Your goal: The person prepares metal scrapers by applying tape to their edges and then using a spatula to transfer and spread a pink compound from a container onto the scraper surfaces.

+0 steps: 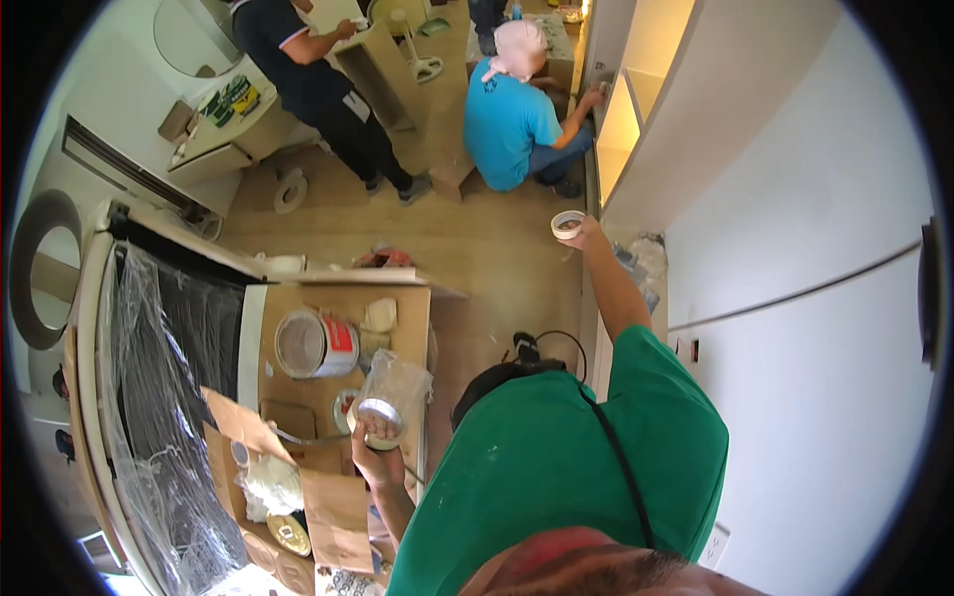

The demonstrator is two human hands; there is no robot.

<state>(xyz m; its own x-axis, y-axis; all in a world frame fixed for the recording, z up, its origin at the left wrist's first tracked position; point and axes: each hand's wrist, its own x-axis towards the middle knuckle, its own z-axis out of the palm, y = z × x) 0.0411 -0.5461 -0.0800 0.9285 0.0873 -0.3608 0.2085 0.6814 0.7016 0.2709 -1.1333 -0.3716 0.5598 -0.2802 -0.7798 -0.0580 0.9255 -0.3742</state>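
Observation:
My right hand (587,234) reaches forward and grips a roll of cream masking tape (556,230) by its near side. A short loose end seems to hang below the roll. On the left, over the table's edge, my left hand (374,461) is wrapped round a round container with a silvery rim (379,409). Clear plastic (399,377) covers or adjoins its upper part; exactly what the container is I cannot make out. Just beyond stands a large open can with a red label (340,348), with a pale block-like thing (380,316) beside it.
An open cardboard box (335,507) holds a gold-lidded can (289,533) and crumpled plastic. Plastic sheeting (159,368) drapes the far left. A person in blue (512,124) crouches by the lit cabinet (621,129); another in dark clothes (318,84) stands. White panels (805,387) line my right.

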